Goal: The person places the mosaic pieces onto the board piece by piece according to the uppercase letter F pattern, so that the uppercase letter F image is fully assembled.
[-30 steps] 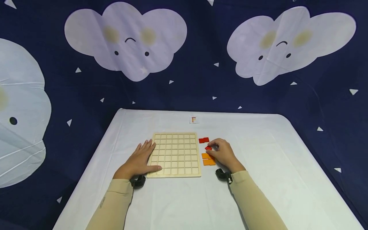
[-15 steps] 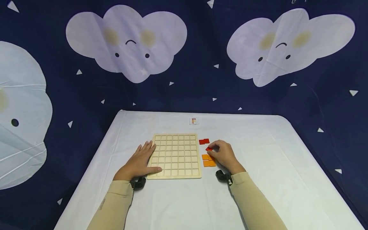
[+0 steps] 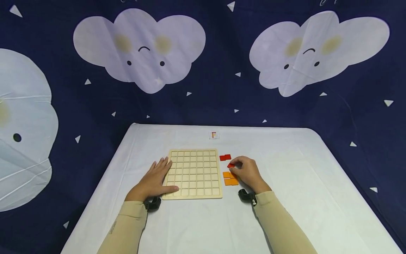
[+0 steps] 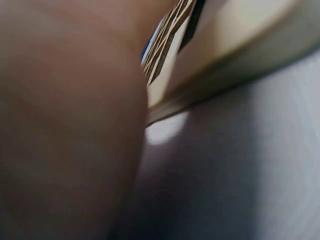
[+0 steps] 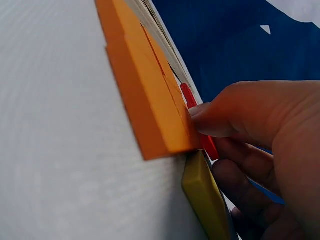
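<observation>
Beside gridded board [image 3: 193, 173] | right hand [image 3: 249, 171] pinches red tile [image 3: 230, 165] | left hand [image 3: 152, 180] splayed | orange tiles [image 3: 231, 182] (plus yellow block [image 5: 201, 184]) adjacent

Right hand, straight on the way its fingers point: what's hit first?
Likely the two red tiles beside the board, past the red piece the right hand pinches; depth is unclear, so it might clear them.

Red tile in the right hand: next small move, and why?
Probably lift the red tile leftward over the wooden board: the right hand pinches it right of the board, the left hand rests on the board's left edge, and no tiles show on the board.
</observation>
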Action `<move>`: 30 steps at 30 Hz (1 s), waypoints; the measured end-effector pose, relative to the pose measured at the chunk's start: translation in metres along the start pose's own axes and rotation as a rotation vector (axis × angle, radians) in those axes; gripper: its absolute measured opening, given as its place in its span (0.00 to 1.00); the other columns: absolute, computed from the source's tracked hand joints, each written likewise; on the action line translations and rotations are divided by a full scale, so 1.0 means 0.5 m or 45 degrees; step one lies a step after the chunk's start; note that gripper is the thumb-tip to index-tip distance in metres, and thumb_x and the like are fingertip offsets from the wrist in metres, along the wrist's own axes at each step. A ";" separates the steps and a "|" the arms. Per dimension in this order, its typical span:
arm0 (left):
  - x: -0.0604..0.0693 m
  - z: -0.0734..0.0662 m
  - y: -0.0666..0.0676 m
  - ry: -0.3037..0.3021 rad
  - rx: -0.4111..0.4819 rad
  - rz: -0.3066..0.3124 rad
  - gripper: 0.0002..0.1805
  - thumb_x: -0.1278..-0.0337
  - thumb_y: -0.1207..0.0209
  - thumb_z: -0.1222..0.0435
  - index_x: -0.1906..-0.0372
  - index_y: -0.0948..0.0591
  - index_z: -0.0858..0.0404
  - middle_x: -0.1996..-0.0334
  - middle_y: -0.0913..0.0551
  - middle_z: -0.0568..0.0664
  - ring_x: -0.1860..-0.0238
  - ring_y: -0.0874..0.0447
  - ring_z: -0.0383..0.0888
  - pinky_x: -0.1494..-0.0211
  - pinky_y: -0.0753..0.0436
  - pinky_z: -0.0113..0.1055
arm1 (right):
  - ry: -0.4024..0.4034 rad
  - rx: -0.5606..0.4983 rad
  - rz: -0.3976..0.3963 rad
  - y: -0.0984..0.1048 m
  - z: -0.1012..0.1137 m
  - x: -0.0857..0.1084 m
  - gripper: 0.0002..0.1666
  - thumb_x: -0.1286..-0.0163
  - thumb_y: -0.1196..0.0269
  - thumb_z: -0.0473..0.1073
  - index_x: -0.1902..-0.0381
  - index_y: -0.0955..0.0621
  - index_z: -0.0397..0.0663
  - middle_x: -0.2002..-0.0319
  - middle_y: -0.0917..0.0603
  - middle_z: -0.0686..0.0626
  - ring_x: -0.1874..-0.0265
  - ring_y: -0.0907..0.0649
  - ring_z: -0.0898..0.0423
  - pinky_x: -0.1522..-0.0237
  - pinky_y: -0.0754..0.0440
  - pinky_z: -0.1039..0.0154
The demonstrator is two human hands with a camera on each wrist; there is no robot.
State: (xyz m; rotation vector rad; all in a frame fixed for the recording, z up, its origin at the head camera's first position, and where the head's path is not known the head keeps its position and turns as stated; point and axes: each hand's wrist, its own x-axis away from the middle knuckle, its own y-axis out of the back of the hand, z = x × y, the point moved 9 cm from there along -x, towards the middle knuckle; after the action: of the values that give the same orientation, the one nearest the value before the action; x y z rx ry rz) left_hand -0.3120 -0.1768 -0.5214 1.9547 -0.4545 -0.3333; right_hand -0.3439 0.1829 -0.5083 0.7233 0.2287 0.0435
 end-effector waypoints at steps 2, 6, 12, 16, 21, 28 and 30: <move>-0.001 -0.001 0.003 -0.001 0.000 -0.006 0.68 0.50 0.35 0.28 0.17 0.42 0.70 0.17 0.51 0.64 0.17 0.58 0.59 0.18 0.58 0.55 | -0.001 -0.003 -0.010 0.001 0.001 -0.002 0.09 0.38 0.22 0.36 0.60 0.10 0.48 0.58 0.13 0.50 0.59 0.19 0.49 0.49 0.18 0.52; -0.001 -0.002 0.009 0.001 -0.001 -0.011 0.67 0.50 0.34 0.28 0.17 0.42 0.70 0.17 0.50 0.64 0.17 0.58 0.59 0.18 0.58 0.55 | 0.001 -0.008 -0.020 0.003 0.005 -0.004 0.09 0.37 0.22 0.37 0.60 0.10 0.47 0.59 0.13 0.50 0.60 0.19 0.50 0.51 0.17 0.53; -0.004 -0.002 0.015 -0.009 0.008 -0.027 0.68 0.50 0.34 0.28 0.18 0.42 0.71 0.17 0.50 0.65 0.17 0.58 0.60 0.18 0.58 0.56 | 0.014 0.000 -0.029 0.008 0.011 -0.011 0.09 0.37 0.22 0.36 0.59 0.10 0.46 0.60 0.13 0.51 0.61 0.18 0.51 0.51 0.16 0.53; -0.008 -0.002 0.016 -0.006 0.014 -0.032 0.68 0.50 0.34 0.28 0.18 0.42 0.71 0.17 0.51 0.65 0.17 0.58 0.60 0.18 0.59 0.55 | 0.016 -0.009 -0.031 0.015 0.015 -0.017 0.09 0.36 0.23 0.35 0.58 0.11 0.45 0.59 0.12 0.51 0.61 0.16 0.52 0.50 0.14 0.52; -0.009 -0.005 0.018 -0.002 0.017 -0.019 0.68 0.51 0.34 0.28 0.18 0.42 0.72 0.18 0.50 0.66 0.17 0.58 0.61 0.18 0.58 0.56 | 0.003 -0.039 -0.030 0.016 0.019 -0.022 0.08 0.35 0.23 0.34 0.60 0.11 0.47 0.59 0.13 0.51 0.63 0.16 0.52 0.52 0.13 0.54; -0.003 -0.002 0.006 0.011 0.008 -0.009 0.67 0.50 0.34 0.29 0.18 0.42 0.71 0.17 0.50 0.65 0.17 0.58 0.60 0.18 0.59 0.56 | 0.022 -0.052 -0.024 0.011 0.032 -0.016 0.06 0.36 0.24 0.33 0.65 0.10 0.49 0.59 0.13 0.51 0.62 0.15 0.52 0.51 0.13 0.53; -0.001 -0.002 0.000 0.016 0.013 0.001 0.68 0.50 0.34 0.28 0.18 0.42 0.71 0.17 0.51 0.65 0.17 0.59 0.60 0.18 0.59 0.56 | 0.039 -0.054 -0.022 0.008 0.037 -0.014 0.06 0.36 0.24 0.33 0.66 0.10 0.48 0.59 0.13 0.50 0.60 0.14 0.52 0.50 0.12 0.52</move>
State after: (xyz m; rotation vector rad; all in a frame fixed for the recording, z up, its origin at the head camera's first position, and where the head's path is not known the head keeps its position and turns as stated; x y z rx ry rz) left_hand -0.3121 -0.1760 -0.5208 1.9656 -0.4494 -0.3183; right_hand -0.3463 0.1731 -0.4907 0.6789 0.2626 0.0428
